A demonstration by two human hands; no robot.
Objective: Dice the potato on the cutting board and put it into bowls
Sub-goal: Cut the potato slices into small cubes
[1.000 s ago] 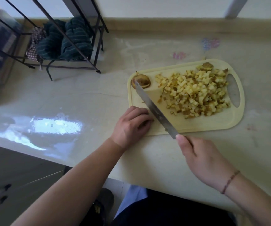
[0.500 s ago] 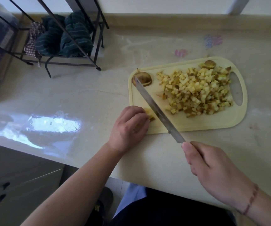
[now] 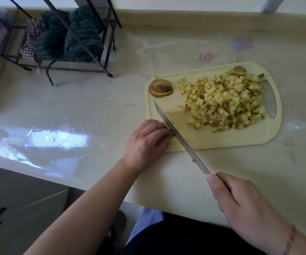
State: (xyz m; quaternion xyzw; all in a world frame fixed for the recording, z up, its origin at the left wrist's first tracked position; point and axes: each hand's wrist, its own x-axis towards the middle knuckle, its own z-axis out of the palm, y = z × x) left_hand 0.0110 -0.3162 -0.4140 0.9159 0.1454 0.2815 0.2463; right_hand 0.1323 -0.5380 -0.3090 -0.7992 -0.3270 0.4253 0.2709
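left hand [image 3: 146, 142] curled, pinned potato piece [image 3: 169, 130] | right hand [image 3: 240, 205] gripped knife [image 3: 178, 133] | blade grazed knuckles: tuck fingertips, slice thin

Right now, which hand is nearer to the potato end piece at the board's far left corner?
Left. The left hand rests near the board's edge, below the end piece; the right hand is off the board, holding the knife.

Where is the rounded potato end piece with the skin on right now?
In the head view, the potato end piece lies in the far left corner of the cutting board, just beyond the knife tip and left of the diced potato pile.
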